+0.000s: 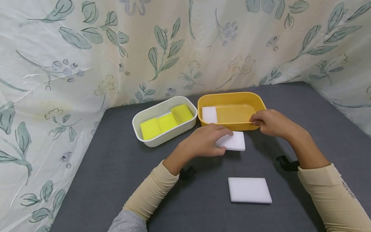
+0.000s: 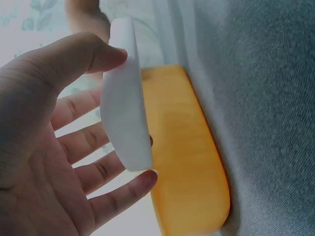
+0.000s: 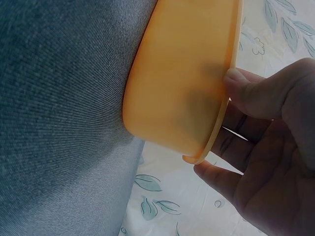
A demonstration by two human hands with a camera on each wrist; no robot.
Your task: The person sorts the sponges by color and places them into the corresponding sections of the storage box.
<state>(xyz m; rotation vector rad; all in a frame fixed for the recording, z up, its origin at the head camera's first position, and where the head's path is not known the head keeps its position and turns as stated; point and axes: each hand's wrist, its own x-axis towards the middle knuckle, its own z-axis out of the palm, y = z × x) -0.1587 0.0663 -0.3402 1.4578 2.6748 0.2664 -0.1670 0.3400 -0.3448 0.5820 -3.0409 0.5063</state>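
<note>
My left hand (image 1: 206,139) holds a white sponge (image 1: 235,141) just in front of the yellow container (image 1: 232,126). In the left wrist view the thumb presses one face of the sponge (image 2: 125,98) and the fingers lie behind it. My right hand (image 1: 271,122) pinches the container's near right rim, thumb outside and fingers over the edge, as the right wrist view of the container (image 3: 182,83) shows. Inside it, at the left end, sits another white sponge (image 1: 209,114). A third white sponge (image 1: 250,190) lies flat on the table nearer to me.
A white container (image 1: 162,141) stands left of the yellow one, close beside it. It holds three yellow sponges (image 1: 167,122) in a row. The dark grey cloth (image 1: 116,180) covers the table, and a leaf-patterned curtain (image 1: 130,64) hangs behind it.
</note>
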